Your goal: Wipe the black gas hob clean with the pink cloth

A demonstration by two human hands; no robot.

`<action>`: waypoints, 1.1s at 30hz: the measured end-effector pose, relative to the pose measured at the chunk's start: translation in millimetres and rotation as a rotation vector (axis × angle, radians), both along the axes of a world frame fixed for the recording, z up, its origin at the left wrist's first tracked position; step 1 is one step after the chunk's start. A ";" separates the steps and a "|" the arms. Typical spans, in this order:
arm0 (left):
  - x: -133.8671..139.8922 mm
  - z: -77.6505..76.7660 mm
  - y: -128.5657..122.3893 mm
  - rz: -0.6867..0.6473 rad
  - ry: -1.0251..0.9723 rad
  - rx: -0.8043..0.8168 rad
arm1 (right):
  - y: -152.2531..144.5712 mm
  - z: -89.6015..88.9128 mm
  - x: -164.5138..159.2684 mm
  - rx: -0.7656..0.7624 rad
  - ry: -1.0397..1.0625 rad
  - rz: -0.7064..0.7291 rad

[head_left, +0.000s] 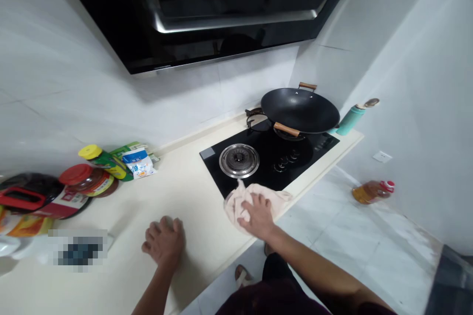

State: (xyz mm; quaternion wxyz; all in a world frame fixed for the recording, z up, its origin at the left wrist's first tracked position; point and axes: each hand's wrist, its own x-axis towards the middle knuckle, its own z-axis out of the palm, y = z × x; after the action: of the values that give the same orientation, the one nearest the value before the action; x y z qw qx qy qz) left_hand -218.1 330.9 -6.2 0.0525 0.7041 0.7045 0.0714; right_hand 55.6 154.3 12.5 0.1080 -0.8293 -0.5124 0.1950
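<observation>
My right hand point(258, 215) presses a pale pink cloth point(277, 197) onto the near left corner of the black glass cooktop point(254, 142), with its fingers bent into the folds. Part of the cloth lies over the cream countertop point(195, 182) beside the hob. My left hand point(164, 241) rests on the countertop to the left, holding nothing, its fingers apart and slightly curled. Just beyond the cloth is the bare round burner point(239, 161). A black wok point(299, 110) with wooden handles sits over the other burner, and a round pan support point(257, 120) lies behind it.
A range hood point(221, 10) overhangs the cooktop. Bottles, a red-lidded jar point(88, 180), packets point(138, 162) and a black-and-red appliance point(33, 194) line the left wall. A teal utensil holder point(351, 119) stands at the right end. An oil bottle point(371, 192) is on the floor.
</observation>
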 end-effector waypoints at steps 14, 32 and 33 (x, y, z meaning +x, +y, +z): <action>-16.2 -1.3 -0.2 -0.017 -0.077 -0.054 | -44.3 -23.1 40.6 0.180 0.045 0.354; 105.9 -30.2 -166.5 -0.333 -0.599 0.249 | -88.2 -36.1 308.6 0.007 -0.164 -0.291; 108.4 -26.2 -174.7 -0.333 -0.619 0.239 | -89.0 -37.2 297.1 0.017 -0.184 -0.302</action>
State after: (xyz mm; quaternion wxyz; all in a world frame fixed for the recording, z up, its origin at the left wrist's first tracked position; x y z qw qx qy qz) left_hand -109.7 156.2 -32.4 0.1913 0.7554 0.5177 0.3532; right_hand 352.7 65.3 -24.7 0.0958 -0.9102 -0.3914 0.0954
